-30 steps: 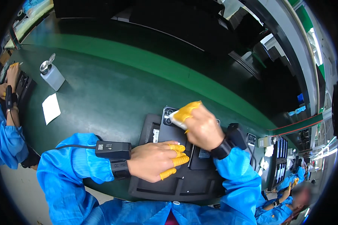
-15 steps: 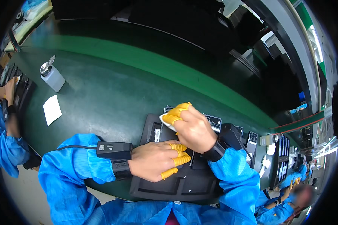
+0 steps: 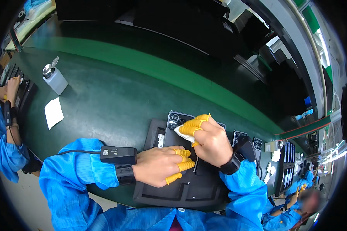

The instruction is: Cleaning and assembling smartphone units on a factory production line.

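A dark smartphone (image 3: pixel 172 135) lies back up in a black foam tray (image 3: pixel 162 195), its camera cluster at the far end. My left hand (image 3: pixel 158 165), with yellow finger cots, rests across the phone's near part and the tray, fingers extended and slightly apart. Pinched in my right hand (image 3: pixel 212 144), also in yellow finger cots, is a folded white wipe (image 3: pixel 186 135). The wipe touches the phone's back just below the cameras. My right hand partly covers a second phone (image 3: pixel 221 125) behind it.
More phones (image 3: pixel 240 135) (image 3: pixel 257 144) lie to the right. A pump bottle (image 3: pixel 56 81) with its lid up and a white sheet (image 3: pixel 54 112) are on the green bench at left. Co-workers in blue sit at both sides; a rack (image 3: pixel 287 169) stands at right.
My right hand has moved right and slightly nearer with the wipe, uncovering the phone's camera cluster. My left hand stays in place. The left co-worker's hands have shifted.
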`<state>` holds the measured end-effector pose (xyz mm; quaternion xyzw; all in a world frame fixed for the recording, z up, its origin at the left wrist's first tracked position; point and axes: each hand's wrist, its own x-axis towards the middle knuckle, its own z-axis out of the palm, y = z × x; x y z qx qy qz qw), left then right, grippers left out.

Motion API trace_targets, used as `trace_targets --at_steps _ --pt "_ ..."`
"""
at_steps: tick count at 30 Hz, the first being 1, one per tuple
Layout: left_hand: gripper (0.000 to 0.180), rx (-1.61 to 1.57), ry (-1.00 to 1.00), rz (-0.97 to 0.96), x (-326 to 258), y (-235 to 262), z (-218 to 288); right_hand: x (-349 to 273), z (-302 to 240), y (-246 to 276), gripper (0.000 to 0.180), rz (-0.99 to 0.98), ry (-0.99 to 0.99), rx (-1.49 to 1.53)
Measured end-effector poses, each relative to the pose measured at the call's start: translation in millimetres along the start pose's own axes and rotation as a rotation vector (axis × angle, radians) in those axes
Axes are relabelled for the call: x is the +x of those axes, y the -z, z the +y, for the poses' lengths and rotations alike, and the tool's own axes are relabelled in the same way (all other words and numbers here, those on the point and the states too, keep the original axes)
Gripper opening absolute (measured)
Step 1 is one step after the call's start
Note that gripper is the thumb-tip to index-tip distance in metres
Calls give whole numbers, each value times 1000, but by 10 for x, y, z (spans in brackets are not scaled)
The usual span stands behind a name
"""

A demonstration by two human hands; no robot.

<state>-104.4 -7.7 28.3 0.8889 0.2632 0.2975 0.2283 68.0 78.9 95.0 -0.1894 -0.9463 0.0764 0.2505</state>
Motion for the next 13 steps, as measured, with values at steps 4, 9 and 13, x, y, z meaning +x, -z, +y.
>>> trace_targets --at_steps 4,9,13 --pt "40 -12 -9 31 -9 -18 -1 20 55 -144 22 -107 10 -61" --pt "41 -13 22 9 -29 -12 -1 -73 -21 58 29 -214 -95 -30" --pt "45 -14 28 -30 -12 -13 -9 15 138 142 29 -23 -74 -35"
